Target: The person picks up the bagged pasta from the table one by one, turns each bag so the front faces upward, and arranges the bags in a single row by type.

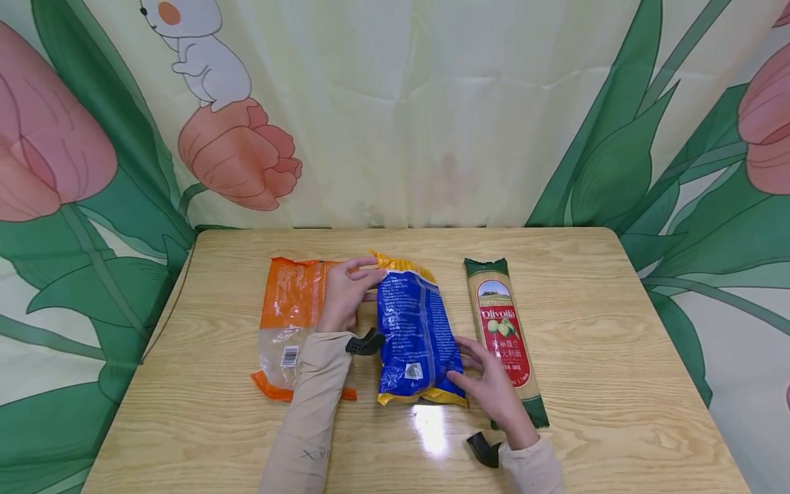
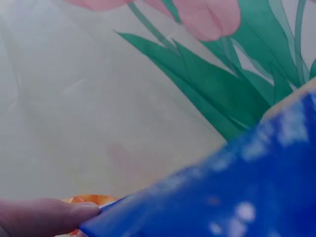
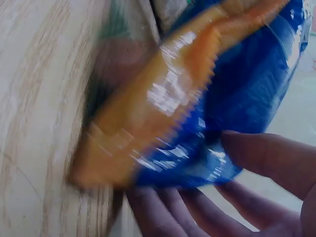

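A blue plastic food bag (image 1: 404, 322) with yellow ends is held between both hands, its side of small white print facing up. My left hand (image 1: 347, 291) pinches its upper left edge; in the left wrist view the thumb (image 2: 54, 217) lies against the blue film (image 2: 222, 197). At the lower right edge, my right hand (image 1: 490, 384) grips the bag, thumb on the near face and fingers (image 3: 163, 212) underneath. The bag's yellow serrated end (image 3: 163, 94) is tilted over the table in the right wrist view. Its contents are hidden.
An orange and clear bag (image 1: 290, 295) lies left, partly beneath my left forearm. On the right is a long pack of Olivoila pasta (image 1: 503, 329) with green ends, close to my right hand. The wooden table (image 1: 586, 309) backs onto a flower-printed curtain (image 1: 370, 137).
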Demonstrator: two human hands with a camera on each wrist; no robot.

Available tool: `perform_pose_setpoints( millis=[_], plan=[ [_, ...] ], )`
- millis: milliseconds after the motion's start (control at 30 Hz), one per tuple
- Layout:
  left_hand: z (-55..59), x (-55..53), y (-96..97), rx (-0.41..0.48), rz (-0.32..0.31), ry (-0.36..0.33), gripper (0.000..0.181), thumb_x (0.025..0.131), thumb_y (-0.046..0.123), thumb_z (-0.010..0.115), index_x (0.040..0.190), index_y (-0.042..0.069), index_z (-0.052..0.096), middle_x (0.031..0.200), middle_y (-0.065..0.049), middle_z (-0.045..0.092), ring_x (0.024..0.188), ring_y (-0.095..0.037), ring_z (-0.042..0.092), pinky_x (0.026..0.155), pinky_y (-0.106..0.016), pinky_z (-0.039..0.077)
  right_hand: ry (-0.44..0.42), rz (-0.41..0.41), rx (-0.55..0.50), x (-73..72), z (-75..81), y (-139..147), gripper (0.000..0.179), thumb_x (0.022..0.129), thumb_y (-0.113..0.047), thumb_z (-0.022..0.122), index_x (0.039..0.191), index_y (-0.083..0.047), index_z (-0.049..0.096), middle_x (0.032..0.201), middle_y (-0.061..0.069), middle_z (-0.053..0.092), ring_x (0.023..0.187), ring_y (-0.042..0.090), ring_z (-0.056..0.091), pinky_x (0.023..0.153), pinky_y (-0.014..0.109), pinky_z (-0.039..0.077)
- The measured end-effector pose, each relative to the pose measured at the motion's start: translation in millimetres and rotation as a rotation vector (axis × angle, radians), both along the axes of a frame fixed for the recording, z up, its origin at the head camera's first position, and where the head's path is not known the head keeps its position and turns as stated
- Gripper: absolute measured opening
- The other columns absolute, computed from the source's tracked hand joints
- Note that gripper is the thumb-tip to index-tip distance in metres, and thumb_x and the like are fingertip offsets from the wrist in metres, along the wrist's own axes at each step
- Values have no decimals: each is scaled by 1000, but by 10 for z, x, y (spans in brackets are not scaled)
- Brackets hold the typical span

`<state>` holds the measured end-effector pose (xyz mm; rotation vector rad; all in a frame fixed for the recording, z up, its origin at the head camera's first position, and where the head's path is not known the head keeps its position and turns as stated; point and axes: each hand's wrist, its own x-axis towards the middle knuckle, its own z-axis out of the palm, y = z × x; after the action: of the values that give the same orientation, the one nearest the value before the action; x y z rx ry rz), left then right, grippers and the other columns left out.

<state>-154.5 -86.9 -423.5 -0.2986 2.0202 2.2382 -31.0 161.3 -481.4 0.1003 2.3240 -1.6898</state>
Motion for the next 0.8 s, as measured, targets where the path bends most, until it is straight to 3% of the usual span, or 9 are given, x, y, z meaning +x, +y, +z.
perform_pose_setpoints(
  millis=[200, 400, 500, 633, 800],
  plan=[
    [162, 69, 59, 5, -8, 28, 29, 87, 8, 77, 114, 2, 70, 97, -17, 75, 70, -19, 73, 60, -35, 62, 32, 35, -20, 25, 57, -21, 51, 95, -10, 66, 143, -3, 50, 137, 23, 57, 120, 39, 60, 96, 48, 55],
    [375, 150, 118, 0, 5, 78, 27, 86, 8, 78, 111, 1, 71, 98, -19, 75, 72, -20, 73, 59, -33, 61, 82, -23, -69, 47, 385, -91, 55, 92, -18, 72, 142, -8, 50, 137, 17, 58, 121, 34, 59, 99, 47, 53],
    [442, 192, 146, -24, 19, 97, 26, 85, 7, 78, 110, 1, 72, 98, -19, 75, 72, -21, 73, 57, -31, 61, 84, -13, -86, 49, 555, -191, 62, 89, -19, 76, 144, -12, 48, 138, 15, 57, 123, 34, 57, 97, 48, 54],
    [495, 233, 181, -37, 31, 129, 26, 85, 6, 78, 109, 1, 72, 98, -20, 74, 72, -22, 73, 55, -30, 60, 73, -20, -14, 23, 686, -353, 75, 81, -33, 83, 145, -16, 46, 137, 11, 57, 124, 32, 55, 96, 51, 54],
    [529, 260, 215, -48, 40, 141, 25, 84, 5, 78, 108, 2, 73, 97, -19, 75, 72, -21, 73, 54, -31, 60, 39, -31, 61, -9, 673, -436, 83, 76, -43, 85, 145, -21, 44, 142, 7, 51, 129, 30, 49, 101, 55, 50]
  ],
)
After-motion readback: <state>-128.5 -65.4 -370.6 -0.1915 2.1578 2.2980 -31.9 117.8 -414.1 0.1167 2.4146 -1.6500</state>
